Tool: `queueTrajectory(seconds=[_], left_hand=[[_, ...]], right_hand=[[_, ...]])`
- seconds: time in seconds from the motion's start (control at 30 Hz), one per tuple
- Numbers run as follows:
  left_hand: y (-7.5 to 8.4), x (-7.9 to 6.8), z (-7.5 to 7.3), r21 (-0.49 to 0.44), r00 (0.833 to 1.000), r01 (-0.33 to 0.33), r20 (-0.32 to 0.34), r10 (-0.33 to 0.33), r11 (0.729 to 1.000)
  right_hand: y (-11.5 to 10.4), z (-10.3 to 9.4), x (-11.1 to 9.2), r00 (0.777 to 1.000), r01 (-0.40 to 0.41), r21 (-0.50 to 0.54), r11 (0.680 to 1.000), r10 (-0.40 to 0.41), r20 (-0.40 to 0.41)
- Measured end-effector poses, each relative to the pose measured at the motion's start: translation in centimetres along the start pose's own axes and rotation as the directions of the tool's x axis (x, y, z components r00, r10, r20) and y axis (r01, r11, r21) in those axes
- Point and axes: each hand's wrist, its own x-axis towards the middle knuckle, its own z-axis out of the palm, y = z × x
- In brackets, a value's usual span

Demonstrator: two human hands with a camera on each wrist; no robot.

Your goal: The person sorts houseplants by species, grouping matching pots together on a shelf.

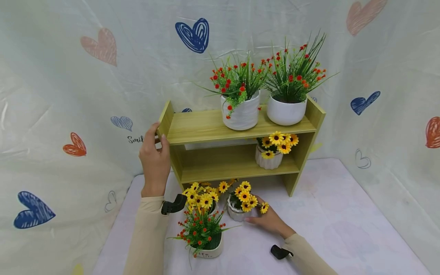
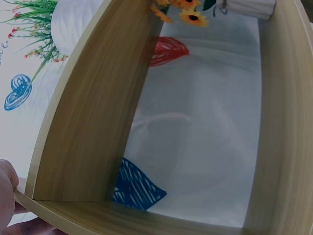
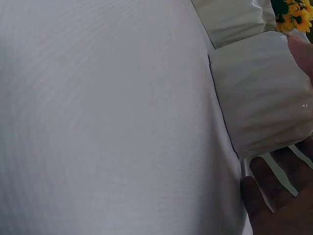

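Observation:
My left hand (image 1: pixel 154 164) grips the upper left side panel of a two-tier wooden shelf (image 1: pixel 196 128); the left wrist view shows its fingers (image 2: pixel 7 178) at the panel's corner. Low at the front, my right hand (image 1: pixel 269 219) holds a small pale potted sunflower plant (image 1: pixel 237 214), thumb on the near side and fingers round the far side. In the right wrist view the ribbed pot (image 3: pixel 259 93) stands between thumb and fingers. Left of it are another yellow-flowered plant (image 1: pixel 203 198) and a red-flowered plant (image 1: pixel 206 250) in an oval white pot.
Two white pots, a ribbed one (image 1: pixel 242 114) and a rounder one (image 1: pixel 287 110), stand on the top tier with red-flowered grasses. A small sunflower pot (image 1: pixel 269 158) sits right on the lower tier. A heart-patterned curtain (image 1: pixel 62 76) hangs behind the pale tabletop (image 1: pixel 326 214).

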Motion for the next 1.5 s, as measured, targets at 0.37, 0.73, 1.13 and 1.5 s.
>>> queueTrajectory(seconds=[0.37,0.73,1.13,1.5], left_hand=[[0.0,0.1,0.2,0.009,1.000,-0.011,0.000,0.011,1.000],[-0.1,-0.1,0.4,-0.002,1.000,-0.004,0.006,0.004,1.000],[0.0,0.0,0.2,0.015,1.000,-0.002,-0.002,0.002,1.000],[0.0,0.0,0.1,0.009,1.000,0.005,-0.005,-0.005,1.000]], right_hand=[[-0.1,0.6,1.3,0.999,0.012,0.075,0.997,-0.016,0.049],[0.2,1.1,1.5,0.981,0.188,-0.027,0.982,-0.189,-0.051],[-0.6,-0.2,-0.2,0.828,0.430,-0.551,0.715,-0.556,-0.074],[-4.0,-2.3,-2.0,0.767,0.460,-0.620,0.636,-0.636,-0.083]])
